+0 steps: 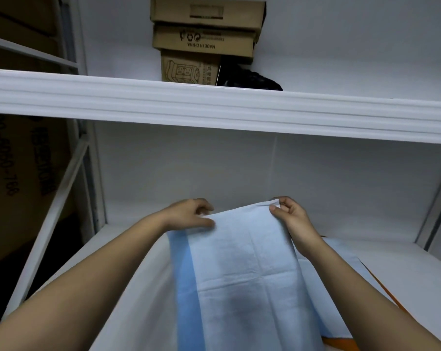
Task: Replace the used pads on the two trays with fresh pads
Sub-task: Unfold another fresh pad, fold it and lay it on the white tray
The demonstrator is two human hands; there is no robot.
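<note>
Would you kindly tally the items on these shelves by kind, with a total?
Cardboard boxes on the upper shelf: 3 (top, middle, bottom)
Black bag beside the boxes: 1
Blue pad, held up by the left hand and right hand: 1
Total: 5

Pad [244, 269]: pale blue, creased in fold lines, partly unfolded, lifted by its top edge above the white shelf.
</note>
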